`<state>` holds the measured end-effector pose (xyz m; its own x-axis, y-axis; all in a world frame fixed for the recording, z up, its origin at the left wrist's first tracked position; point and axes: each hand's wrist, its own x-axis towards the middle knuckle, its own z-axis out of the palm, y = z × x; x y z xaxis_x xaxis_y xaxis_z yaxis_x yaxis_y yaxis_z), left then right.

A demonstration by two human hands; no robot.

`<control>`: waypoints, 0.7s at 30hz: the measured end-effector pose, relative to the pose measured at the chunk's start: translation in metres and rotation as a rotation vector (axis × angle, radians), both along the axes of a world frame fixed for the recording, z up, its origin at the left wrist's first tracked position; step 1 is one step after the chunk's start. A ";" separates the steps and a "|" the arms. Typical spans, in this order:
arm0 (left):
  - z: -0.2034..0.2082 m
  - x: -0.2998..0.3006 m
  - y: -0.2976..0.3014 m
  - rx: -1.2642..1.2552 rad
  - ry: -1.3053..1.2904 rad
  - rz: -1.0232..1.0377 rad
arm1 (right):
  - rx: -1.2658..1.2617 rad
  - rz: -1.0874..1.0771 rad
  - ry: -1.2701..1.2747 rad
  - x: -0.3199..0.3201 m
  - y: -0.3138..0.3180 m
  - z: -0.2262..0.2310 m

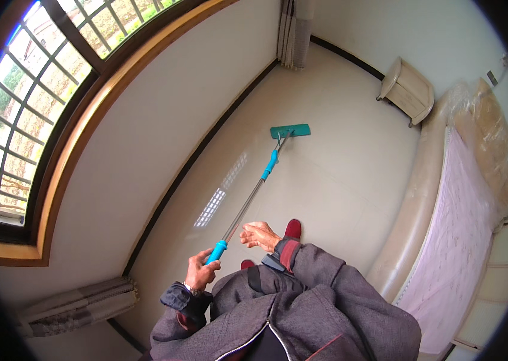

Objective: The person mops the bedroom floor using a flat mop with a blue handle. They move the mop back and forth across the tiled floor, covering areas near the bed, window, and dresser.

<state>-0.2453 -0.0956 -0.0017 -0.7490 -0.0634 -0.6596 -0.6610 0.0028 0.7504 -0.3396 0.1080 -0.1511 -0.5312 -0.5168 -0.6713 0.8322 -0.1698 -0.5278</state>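
Observation:
A flat mop [244,210] slants away from me across the floor, its metal pole fitted with blue grips. Its flat teal head [290,131] rests on the shiny floor. Around the blue handle end, my left hand [201,269] is closed. My right hand [259,236] hovers just right of the pole with its fingers stretched out and nothing visible in it. It appears apart from the pole.
Pale glossy floor tiles [332,174] stretch ahead. To the left runs a white wall with a barred window [31,102]. A bed with a pink cover [446,259] stands at right, with a cream nightstand [407,92] beyond it. Curtains [295,36] hang in the far corner.

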 end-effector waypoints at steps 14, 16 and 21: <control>0.008 -0.200 0.081 -0.133 -0.034 -0.050 | 0.396 -0.400 -0.223 -0.063 0.244 -0.062; 0.001 -0.225 0.086 -0.126 -0.024 -0.054 | 0.451 -0.393 -0.251 -0.071 0.254 -0.064; -0.023 -0.285 0.090 -0.116 -0.024 -0.074 | 0.372 -0.319 -0.235 -0.092 0.239 -0.072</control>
